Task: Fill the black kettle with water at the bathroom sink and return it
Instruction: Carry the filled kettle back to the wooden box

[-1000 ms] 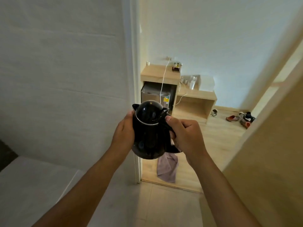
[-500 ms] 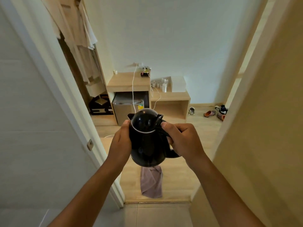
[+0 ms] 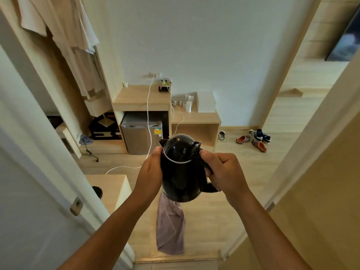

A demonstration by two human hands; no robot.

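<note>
I hold the black kettle [image 3: 182, 168] upright in front of me at chest height, lid closed, spout pointing away to the left. My right hand [image 3: 224, 173] is wrapped around its handle, thumb near the lid catch. My left hand [image 3: 151, 173] presses flat against the kettle's left side. I stand in a doorway that faces a room with a wooden floor. Whether there is water inside is hidden by the lid.
A door frame [image 3: 48, 152] stands at left and a door [image 3: 321, 191] at right. A purple towel [image 3: 170, 227] lies on the floor just past the threshold. Ahead are a wooden counter [image 3: 142, 98], a mini fridge [image 3: 141, 133], a white cable [image 3: 149, 121] and shoes [image 3: 255, 138].
The view has swung from the wall at left round to the doorway and moved closer to it. More of the room shows. Both hands keep the same hold on the kettle.
</note>
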